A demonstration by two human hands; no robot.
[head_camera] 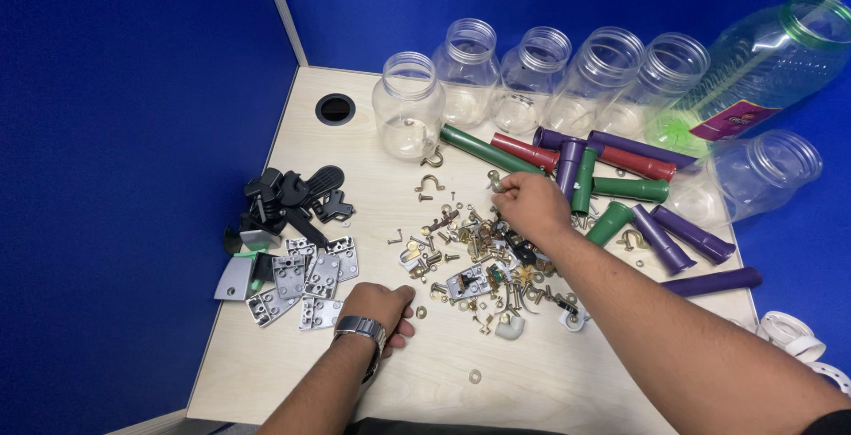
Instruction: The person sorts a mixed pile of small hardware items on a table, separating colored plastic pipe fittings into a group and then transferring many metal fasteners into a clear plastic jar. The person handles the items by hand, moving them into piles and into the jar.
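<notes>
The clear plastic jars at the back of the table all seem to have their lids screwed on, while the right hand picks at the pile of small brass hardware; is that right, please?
Not quite. In the head view the clear plastic jars stand open, with no lids on them. The rest holds: the right hand is picking at the pile of small brass hardware.

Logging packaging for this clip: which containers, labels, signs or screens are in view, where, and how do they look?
Large bottle: lying far right, clear plastic, green tint.
Label: on that bottle, purple and yellow band.
Jars: row along the back edge, clear, lidless; another on its side at right.
No signs or screens.
</notes>
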